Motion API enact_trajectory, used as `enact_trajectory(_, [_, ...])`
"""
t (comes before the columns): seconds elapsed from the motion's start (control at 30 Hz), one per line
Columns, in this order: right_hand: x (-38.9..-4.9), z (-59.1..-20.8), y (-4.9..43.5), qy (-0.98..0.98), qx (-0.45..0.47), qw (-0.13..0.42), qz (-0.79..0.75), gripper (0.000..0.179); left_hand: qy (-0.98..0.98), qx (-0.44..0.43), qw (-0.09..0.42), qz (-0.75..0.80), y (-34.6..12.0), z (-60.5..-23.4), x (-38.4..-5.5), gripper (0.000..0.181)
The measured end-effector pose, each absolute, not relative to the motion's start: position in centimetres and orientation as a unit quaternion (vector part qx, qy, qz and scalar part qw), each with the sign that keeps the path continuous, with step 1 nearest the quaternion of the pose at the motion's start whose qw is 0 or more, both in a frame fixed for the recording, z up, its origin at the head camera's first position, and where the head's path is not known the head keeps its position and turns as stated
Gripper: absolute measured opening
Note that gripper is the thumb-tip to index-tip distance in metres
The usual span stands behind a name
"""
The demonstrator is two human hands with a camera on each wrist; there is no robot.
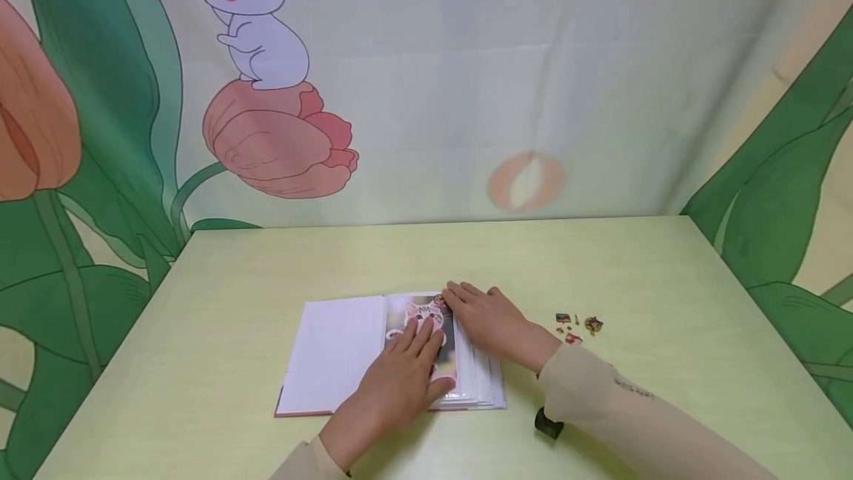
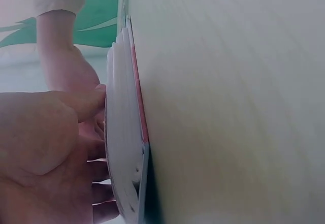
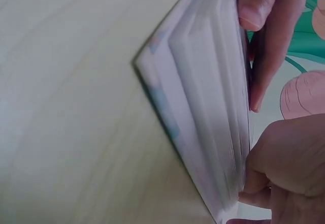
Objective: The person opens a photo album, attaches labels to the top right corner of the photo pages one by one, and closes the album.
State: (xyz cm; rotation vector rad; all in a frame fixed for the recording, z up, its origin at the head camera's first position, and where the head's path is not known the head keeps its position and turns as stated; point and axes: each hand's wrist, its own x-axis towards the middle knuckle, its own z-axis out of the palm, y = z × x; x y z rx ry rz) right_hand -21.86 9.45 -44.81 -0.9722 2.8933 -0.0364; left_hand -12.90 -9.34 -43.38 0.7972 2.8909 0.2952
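An album with a white inside cover (image 1: pixel 336 350) and a stack of clear-sleeved pages (image 3: pixel 203 82) lies spread on the table. Its top page carries a cat picture (image 1: pixel 415 311), partly covered by the hands. My left hand (image 1: pixel 403 372) rests flat on that picture, fingers straight and thumb near the page's lower edge. Over the upper right corner of the page, my right hand (image 1: pixel 489 317) presses with extended fingertips beside a small round sticker (image 1: pixel 439 301). The right wrist view shows the right hand (image 3: pixel 289 158) against the page edges, its fingertips partly hidden.
Several small colourful pieces, among them a rectangular one (image 1: pixel 563 318) and a round gold one (image 1: pixel 593 325), lie right of the album. A black device (image 1: pixel 549 423) hangs under the right sleeve. Behind the pale table (image 1: pixel 220 302) is a printed curtain (image 1: pixel 426 95).
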Motion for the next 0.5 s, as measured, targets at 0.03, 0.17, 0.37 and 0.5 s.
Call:
enact_trajectory(0.03, [-21.9, -44.8, 9.5, 0.947, -0.316, 0.048, -0.022, 0.048, 0.957, 0.263, 0.064, 0.101, -9.4, -43.4, -12.9, 0.070])
enact_trajectory(0.17, [-22.3, -44.8, 9.7, 0.947, -0.307, 0.062, -0.070, 0.049, 0.958, 0.259, 0.060, 0.104, -9.4, -43.6, -13.0, 0.071])
enact_trajectory(0.37, [-22.4, -44.7, 10.3, 0.943, -0.288, 0.081, -0.144, 0.051, 0.959, 0.255, 0.062, 0.104, -9.4, -43.7, -13.1, 0.071])
enact_trajectory(0.5, [-21.8, -44.5, 10.8, 0.943, -0.265, 0.079, -0.185, 0.051, 0.960, 0.250, 0.066, 0.108, -9.3, -43.6, -13.0, 0.072])
